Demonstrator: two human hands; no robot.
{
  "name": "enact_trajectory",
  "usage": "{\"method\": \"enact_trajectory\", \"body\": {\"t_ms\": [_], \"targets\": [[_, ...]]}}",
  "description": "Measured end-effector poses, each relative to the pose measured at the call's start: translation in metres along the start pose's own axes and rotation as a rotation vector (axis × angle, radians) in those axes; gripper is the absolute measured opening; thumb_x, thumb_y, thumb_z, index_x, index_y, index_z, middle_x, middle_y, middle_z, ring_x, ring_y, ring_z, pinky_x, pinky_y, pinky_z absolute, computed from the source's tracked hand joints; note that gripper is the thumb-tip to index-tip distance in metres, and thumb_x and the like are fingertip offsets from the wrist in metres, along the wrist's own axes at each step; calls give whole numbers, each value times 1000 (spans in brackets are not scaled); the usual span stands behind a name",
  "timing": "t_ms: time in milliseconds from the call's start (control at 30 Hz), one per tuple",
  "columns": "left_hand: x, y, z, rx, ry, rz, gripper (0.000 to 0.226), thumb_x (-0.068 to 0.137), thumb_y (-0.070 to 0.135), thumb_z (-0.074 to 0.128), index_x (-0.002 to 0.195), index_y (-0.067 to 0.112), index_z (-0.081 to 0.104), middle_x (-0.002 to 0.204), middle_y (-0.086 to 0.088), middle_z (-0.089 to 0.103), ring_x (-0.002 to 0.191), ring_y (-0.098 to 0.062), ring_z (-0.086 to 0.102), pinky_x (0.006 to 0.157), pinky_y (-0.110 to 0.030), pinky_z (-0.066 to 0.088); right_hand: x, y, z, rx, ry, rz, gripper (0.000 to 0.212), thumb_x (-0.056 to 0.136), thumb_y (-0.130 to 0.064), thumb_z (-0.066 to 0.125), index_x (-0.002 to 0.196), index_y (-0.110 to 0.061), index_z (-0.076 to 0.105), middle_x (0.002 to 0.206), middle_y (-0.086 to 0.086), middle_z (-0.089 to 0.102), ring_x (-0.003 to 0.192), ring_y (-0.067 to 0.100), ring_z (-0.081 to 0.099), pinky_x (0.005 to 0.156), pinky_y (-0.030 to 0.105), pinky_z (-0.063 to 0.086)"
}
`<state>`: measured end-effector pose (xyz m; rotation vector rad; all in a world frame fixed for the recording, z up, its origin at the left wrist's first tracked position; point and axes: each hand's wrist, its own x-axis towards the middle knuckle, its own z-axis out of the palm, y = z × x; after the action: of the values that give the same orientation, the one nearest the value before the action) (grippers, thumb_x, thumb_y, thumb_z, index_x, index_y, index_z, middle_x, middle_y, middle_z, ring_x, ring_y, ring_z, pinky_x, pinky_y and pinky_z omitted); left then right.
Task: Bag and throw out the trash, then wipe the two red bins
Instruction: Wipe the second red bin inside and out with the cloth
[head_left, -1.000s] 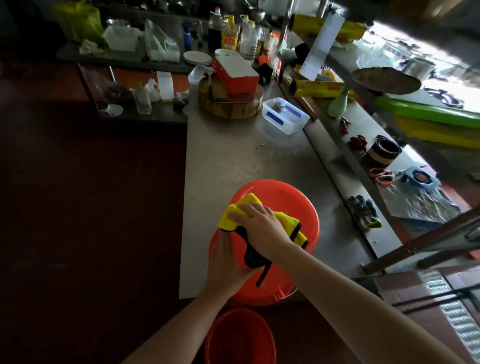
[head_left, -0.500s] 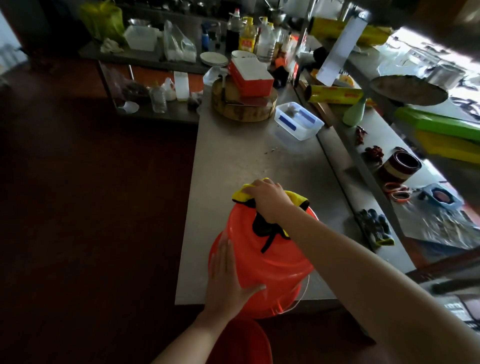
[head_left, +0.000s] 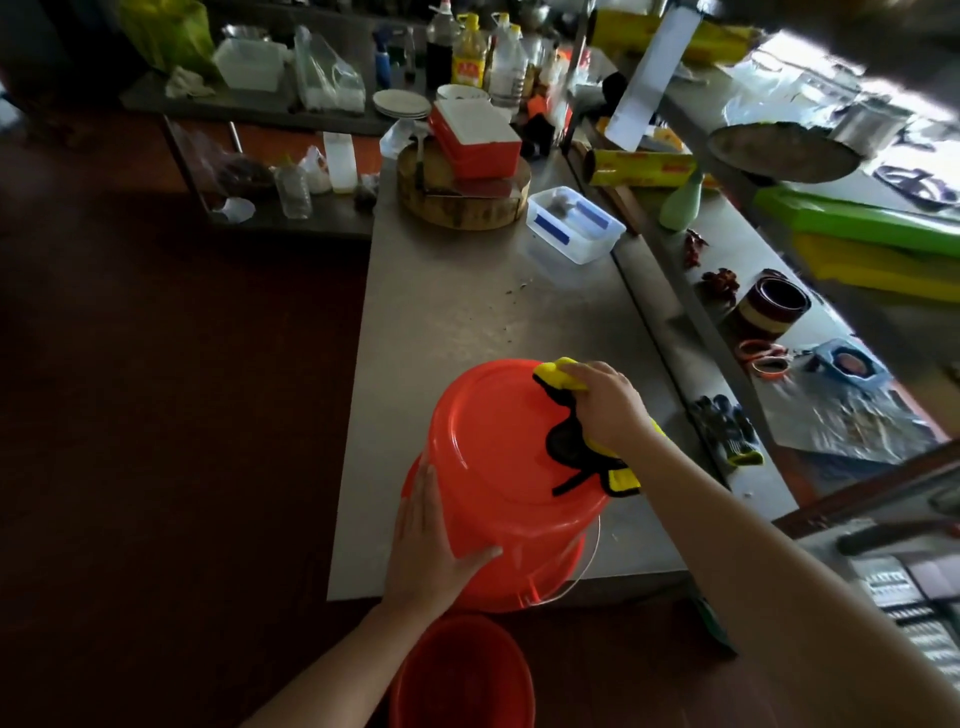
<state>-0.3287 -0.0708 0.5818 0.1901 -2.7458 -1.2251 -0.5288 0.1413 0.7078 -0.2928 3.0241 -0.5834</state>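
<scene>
We find upturned red bin (head_left: 498, 457) at table's (head_left: 467, 312) near edge | right hand's (head_left: 605, 402) fingers curl over yellow cloth (head_left: 558, 375) on its base | left hand (head_left: 431, 545) flat, fingers together, braces wall | we advise overlapping strokes, firm bracing.

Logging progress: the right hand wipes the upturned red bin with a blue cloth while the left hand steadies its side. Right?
Not blue: the head view shows a yellow cloth with black edging under the right hand; the rest holds.

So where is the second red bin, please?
The second red bin stands on the floor at bottom centre of the head view, below the upturned bin.
</scene>
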Motion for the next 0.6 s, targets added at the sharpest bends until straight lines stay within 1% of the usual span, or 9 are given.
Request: {"method": "enact_trajectory", "body": {"t_ms": [67,133,233,300,367,400,467,533,600], "targets": [[2,4,1,34,1,34,139,65,90,63,159,26,-17,166,11,-19,154,-16,-3,121,-53,23,-1,5,-4,49,15,18,55,91,-12,52,139,-38,58,139,0,57,125,32,54,102,49,45],[5,7,0,73,18,75,139,67,88,65,160,20,-12,168,2,-14,156,-19,-2,121,-53,21,-6,12,-7,57,11,57,56,91,-10,51,139,-37,59,139,0,57,125,31,55,102,45,46],[8,9,0,80,23,76,137,67,88,65,161,20,-9,169,3,-11,156,-19,1,120,-54,22,-28,29,-5,138,50,99,54,90,-5,52,136,-32,63,136,3,59,123,30,57,101,36,46],[8,8,1,78,22,75,137,66,89,64,161,21,-8,169,3,-10,156,-19,3,120,-54,24,-51,36,1,211,85,115,49,93,-5,53,133,-31,65,132,3,59,122,26,57,99,30,43],[7,6,2,74,25,70,138,65,89,65,161,22,-9,169,5,-10,155,-17,2,120,-54,23,-77,37,11,234,143,87,44,96,-3,55,132,-26,66,133,6,59,122,27,56,98,27,41],[7,6,3,68,25,68,139,64,89,65,161,23,-9,169,5,-11,155,-16,1,120,-54,23,-91,35,17,237,195,59,44,96,0,57,132,-23,67,134,9,59,122,30,56,98,29,41],[8,4,3,54,25,76,138,65,89,65,161,22,-9,169,4,-11,155,-14,-1,119,-55,24,-116,28,30,231,282,38,44,94,3,60,130,-20,68,136,12,59,121,37,55,99,40,46],[7,3,2,45,18,83,138,65,88,65,160,22,-10,169,4,-11,155,-16,-1,119,-55,25,-135,19,39,224,314,58,45,93,3,61,131,-20,67,140,12,57,124,39,51,101,50,47],[6,2,2,42,16,91,138,66,89,65,160,22,-10,169,3,-11,156,-17,-1,119,-55,25,-151,8,46,221,343,61,45,93,3,63,132,-19,67,141,13,57,127,40,49,102,54,47]]}}
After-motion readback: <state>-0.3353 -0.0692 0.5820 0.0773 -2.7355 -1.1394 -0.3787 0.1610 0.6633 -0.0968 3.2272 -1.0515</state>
